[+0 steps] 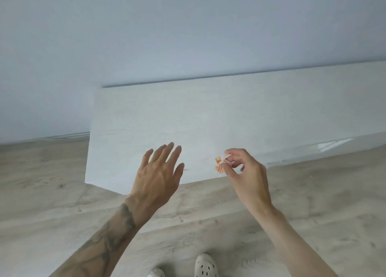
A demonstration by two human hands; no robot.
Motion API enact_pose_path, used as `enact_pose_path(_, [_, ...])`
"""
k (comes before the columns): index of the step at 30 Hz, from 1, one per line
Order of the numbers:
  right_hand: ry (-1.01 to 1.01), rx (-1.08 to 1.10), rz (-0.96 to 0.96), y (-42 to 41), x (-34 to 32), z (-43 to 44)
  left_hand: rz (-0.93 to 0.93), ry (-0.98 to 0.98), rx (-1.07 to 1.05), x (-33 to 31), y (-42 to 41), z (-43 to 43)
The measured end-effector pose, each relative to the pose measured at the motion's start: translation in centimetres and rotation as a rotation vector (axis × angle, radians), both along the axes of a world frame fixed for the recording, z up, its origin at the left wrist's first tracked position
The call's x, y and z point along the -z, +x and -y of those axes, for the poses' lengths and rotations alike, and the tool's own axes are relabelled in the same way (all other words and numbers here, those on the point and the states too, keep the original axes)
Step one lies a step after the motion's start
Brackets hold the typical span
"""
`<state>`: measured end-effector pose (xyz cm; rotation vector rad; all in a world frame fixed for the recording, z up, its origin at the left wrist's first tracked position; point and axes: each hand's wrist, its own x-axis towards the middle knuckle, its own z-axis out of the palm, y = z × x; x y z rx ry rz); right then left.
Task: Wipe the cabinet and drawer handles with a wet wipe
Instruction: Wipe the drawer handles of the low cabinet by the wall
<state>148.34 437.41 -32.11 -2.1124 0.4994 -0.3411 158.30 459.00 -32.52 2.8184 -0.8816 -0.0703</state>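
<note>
Pale wall fills the upper frame above a white cabinet (pixel 208 118); its handles are hard to make out. At centre, the left hand (pixel 158 176) hangs with fingers spread, holding nothing. Right of it, the right hand (pixel 246 172) pinches a crumpled orange-and-white wipe (pixel 221 163).

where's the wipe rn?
Head view, right of centre: the wipe is pinched in the right hand fingertips, in front of the white cabinet, beside the open left hand.
</note>
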Motion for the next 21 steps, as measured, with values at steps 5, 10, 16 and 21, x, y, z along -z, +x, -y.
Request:
enact_pose_path(5, [-0.043, 0.069, -0.022, -3.4, -17.4, 7.7, -0.069, 0.074, 0.160, -16.4, 0.0, 8.5])
enact_pose_path(10, [-0.075, 0.215, 0.011, -7.8, -30.8, 16.4, -0.031, 0.082, 0.329, -30.0, -1.3, 19.1])
enact_pose_path(16, [-0.130, 0.375, 0.098, -14.6, -39.7, 29.7, 0.022, 0.080, 0.494, -41.0, -5.1, 34.2])
enact_pose_path(21, [-0.148, 0.418, 0.118, -20.3, -44.4, 42.7, -0.002, 0.094, 0.545, -46.5, -9.8, 47.8])
